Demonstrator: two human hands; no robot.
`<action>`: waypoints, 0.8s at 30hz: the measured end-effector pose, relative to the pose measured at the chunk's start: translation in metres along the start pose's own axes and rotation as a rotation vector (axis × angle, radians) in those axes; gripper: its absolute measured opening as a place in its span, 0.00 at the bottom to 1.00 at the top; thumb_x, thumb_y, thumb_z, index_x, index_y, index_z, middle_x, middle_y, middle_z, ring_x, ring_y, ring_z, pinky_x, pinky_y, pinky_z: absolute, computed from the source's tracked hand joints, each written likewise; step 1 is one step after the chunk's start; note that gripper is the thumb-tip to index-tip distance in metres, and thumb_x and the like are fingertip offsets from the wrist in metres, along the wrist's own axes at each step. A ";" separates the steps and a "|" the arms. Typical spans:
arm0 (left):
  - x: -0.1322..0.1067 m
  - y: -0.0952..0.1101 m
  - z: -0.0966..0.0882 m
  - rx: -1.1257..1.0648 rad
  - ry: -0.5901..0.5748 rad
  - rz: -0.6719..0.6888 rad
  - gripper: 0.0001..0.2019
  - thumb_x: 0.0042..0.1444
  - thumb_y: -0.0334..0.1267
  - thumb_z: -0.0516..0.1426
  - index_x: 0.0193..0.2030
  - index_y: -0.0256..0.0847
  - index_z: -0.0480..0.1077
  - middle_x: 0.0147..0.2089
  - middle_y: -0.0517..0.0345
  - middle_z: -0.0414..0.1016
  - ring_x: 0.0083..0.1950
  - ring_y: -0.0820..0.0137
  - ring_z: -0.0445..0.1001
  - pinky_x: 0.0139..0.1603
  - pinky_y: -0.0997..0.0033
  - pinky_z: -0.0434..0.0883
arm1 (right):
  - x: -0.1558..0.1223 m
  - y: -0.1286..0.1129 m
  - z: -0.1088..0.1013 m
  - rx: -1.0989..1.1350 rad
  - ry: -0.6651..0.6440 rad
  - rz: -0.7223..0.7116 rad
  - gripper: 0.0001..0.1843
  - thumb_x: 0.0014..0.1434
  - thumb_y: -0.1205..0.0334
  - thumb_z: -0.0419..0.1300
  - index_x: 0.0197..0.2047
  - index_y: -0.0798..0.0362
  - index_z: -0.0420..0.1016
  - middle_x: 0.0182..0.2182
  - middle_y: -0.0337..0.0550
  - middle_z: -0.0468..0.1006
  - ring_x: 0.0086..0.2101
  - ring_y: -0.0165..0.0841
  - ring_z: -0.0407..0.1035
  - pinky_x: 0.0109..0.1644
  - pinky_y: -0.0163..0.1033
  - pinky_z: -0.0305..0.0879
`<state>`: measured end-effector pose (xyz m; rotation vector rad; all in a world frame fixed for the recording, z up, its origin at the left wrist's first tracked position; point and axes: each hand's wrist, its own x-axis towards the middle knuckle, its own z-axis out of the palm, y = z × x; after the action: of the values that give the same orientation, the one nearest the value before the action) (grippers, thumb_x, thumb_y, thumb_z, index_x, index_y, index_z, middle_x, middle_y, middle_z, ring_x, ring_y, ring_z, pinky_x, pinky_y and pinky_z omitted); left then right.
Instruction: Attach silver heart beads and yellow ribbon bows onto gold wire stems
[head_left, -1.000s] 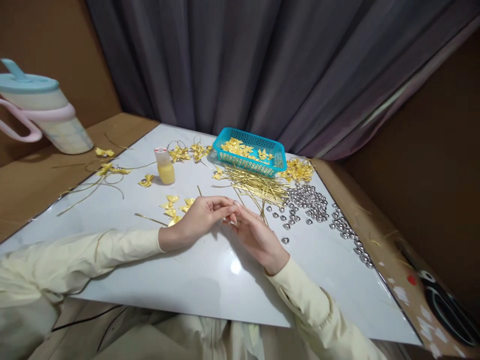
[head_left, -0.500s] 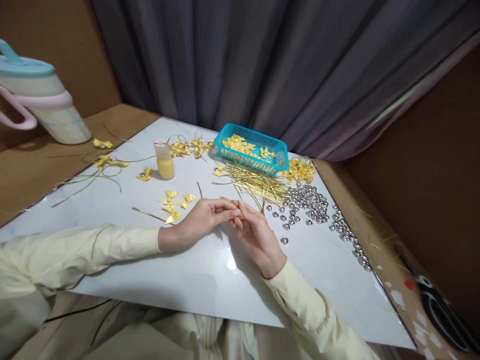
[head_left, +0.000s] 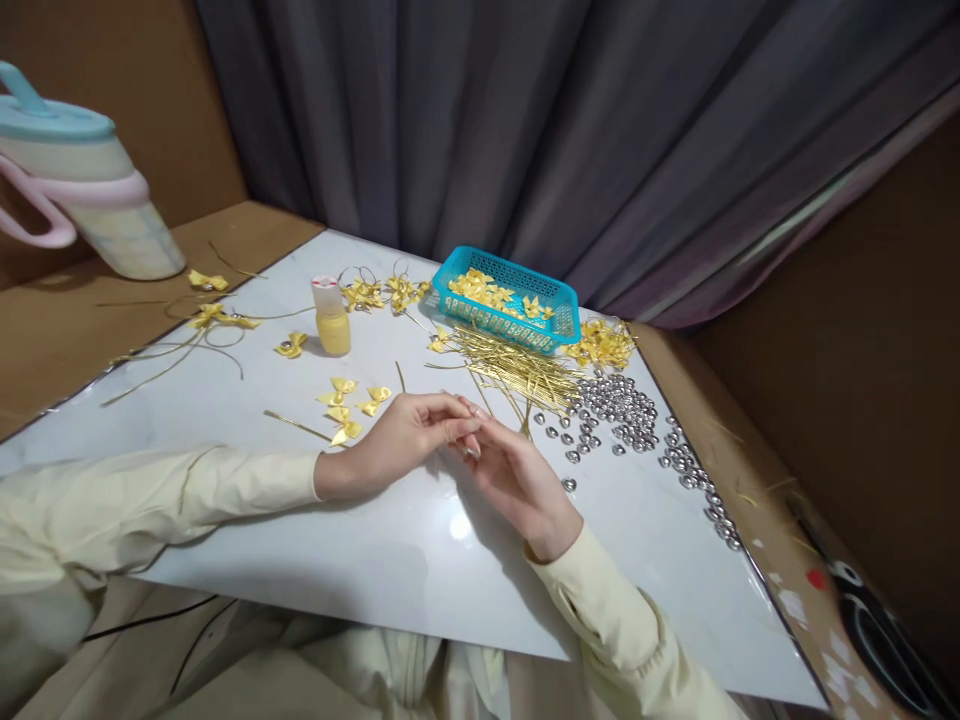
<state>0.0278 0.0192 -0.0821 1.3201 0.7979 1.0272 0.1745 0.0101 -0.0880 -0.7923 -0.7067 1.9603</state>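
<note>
Four yellow bows [head_left: 346,432] lie bunched on the white table [head_left: 337,560], just beside the left hand [head_left: 405,442], with one yellow bottle [head_left: 332,328] and one blue basket [head_left: 480,318] farther back. Too many silver hearts [head_left: 619,398] to count lie past the right hand [head_left: 523,487]. The hands meet in the middle, left one's back showing, right one's palm showing, fingertips together, but I cannot tell if they pinch anything.

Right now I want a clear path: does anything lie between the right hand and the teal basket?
Yes: a pile of gold strands lies between the right hand and the near side of the teal basket.
</note>
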 end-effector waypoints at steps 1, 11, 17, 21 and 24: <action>-0.001 -0.001 0.000 0.007 -0.004 0.011 0.10 0.54 0.40 0.61 0.28 0.36 0.75 0.30 0.58 0.76 0.33 0.71 0.74 0.38 0.72 0.71 | 0.000 -0.001 0.000 -0.009 0.012 0.007 0.09 0.49 0.61 0.70 0.36 0.50 0.82 0.32 0.37 0.74 0.31 0.28 0.61 0.42 0.34 0.62; -0.003 -0.001 0.001 0.094 -0.033 0.006 0.07 0.56 0.37 0.61 0.31 0.38 0.78 0.33 0.56 0.80 0.38 0.69 0.75 0.44 0.71 0.69 | -0.003 -0.009 0.001 -0.143 0.122 -0.089 0.08 0.41 0.59 0.72 0.26 0.51 0.81 0.28 0.40 0.77 0.27 0.30 0.61 0.41 0.38 0.62; -0.003 -0.003 0.002 0.110 -0.026 0.034 0.07 0.56 0.38 0.60 0.31 0.38 0.78 0.35 0.56 0.80 0.39 0.68 0.75 0.46 0.70 0.69 | -0.003 -0.004 0.003 -0.138 0.094 -0.130 0.09 0.45 0.57 0.72 0.23 0.51 0.78 0.25 0.39 0.74 0.32 0.32 0.65 0.46 0.39 0.62; 0.001 -0.007 -0.001 0.087 0.023 0.043 0.07 0.56 0.38 0.60 0.33 0.38 0.77 0.40 0.54 0.80 0.41 0.68 0.75 0.45 0.71 0.70 | -0.004 -0.003 0.002 -0.071 0.065 -0.075 0.15 0.49 0.50 0.69 0.36 0.50 0.82 0.36 0.40 0.79 0.37 0.32 0.67 0.51 0.38 0.62; 0.002 -0.008 -0.002 0.076 0.030 0.033 0.07 0.55 0.38 0.60 0.35 0.37 0.77 0.40 0.54 0.80 0.40 0.68 0.76 0.43 0.71 0.71 | -0.004 -0.003 0.001 -0.079 0.003 -0.067 0.12 0.51 0.52 0.68 0.36 0.50 0.83 0.41 0.41 0.79 0.41 0.33 0.68 0.52 0.38 0.62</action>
<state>0.0277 0.0226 -0.0903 1.3893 0.8473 1.0544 0.1768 0.0077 -0.0837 -0.8088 -0.8032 1.8802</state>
